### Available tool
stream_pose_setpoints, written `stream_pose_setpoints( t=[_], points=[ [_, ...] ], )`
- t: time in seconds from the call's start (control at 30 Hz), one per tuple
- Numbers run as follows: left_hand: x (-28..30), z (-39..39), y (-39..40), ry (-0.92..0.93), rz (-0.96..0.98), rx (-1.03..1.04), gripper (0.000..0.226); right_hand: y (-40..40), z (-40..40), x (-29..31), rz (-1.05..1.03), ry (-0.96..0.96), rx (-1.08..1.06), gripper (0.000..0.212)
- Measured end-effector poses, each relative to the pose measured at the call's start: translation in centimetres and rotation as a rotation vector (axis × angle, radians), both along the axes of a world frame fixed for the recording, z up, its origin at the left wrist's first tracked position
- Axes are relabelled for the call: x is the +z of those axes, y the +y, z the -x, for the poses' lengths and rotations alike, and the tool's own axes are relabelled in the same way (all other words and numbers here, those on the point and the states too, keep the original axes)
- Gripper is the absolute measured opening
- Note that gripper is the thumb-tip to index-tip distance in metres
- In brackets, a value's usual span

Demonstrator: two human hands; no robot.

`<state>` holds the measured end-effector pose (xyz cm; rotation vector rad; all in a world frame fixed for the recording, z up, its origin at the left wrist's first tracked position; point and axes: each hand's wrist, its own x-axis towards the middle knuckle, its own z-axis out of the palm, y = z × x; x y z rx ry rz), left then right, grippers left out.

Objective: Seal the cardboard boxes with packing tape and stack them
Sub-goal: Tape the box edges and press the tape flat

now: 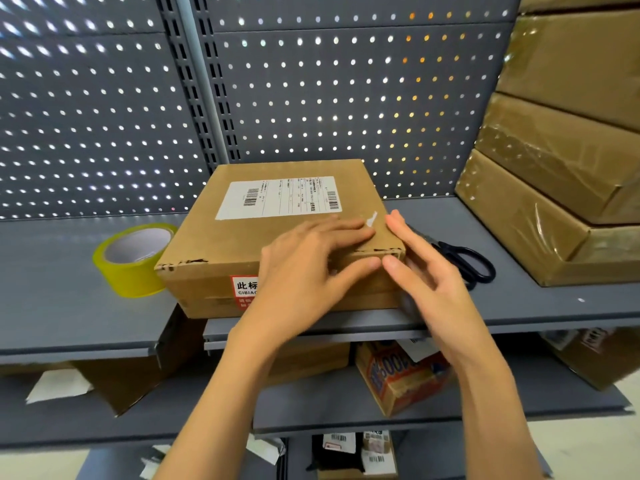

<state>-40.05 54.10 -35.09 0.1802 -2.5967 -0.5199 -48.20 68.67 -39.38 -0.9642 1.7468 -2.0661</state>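
Cardboard under both my hands: the box (277, 223) sits flat on the grey shelf (62, 306), its near edge just past the shelf's front lip, a white shipping label (280, 197) on its top and a red sticker (244, 289) on its front face, partly hidden by my wrist. My left hand (308, 271) lies across the near right part of the box, fingers straight and flat on the top, thumb down along the front face; it presses and grips nothing. My right hand (419, 268) stands at the box's right near corner, fingers straight and loose against the side, thumb tip touching the corner beside my left thumb; it too holds nothing. I cannot tell whether clear tape lies under my fingers.

I see the tape roll (135, 259), yellow, standing just left of the box and touching or nearly touching it. Black scissors (464, 261) lie on the shelf just right of the box, partly behind my right hand. Further right, a stack (554, 161) of taped boxes rises against the pegboard (329, 81). Lower shelves hold more parcels (398, 375).
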Motion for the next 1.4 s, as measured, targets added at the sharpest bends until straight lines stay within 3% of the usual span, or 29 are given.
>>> stream_pose_setpoints(
  t=[0.1, 0.4, 1.4],
  points=[
    [-0.2, 0.1, 0.0, 0.023, -0.010, 0.012, 0.036, 0.5, 0.0, 0.2, -0.047, 0.104, -0.055, 0.048],
    [-0.9, 0.4, 0.6, 0.132, -0.007, 0.040, 0.033, 0.7, 0.4, 0.4, -0.159, 0.243, -0.167, 0.035],
    [-0.9, 0.4, 0.9, 0.159, -0.079, 0.052, 0.022, 1.6, 3.3, 4.1, -0.388, 0.273, -0.096, 0.048]
  ],
)
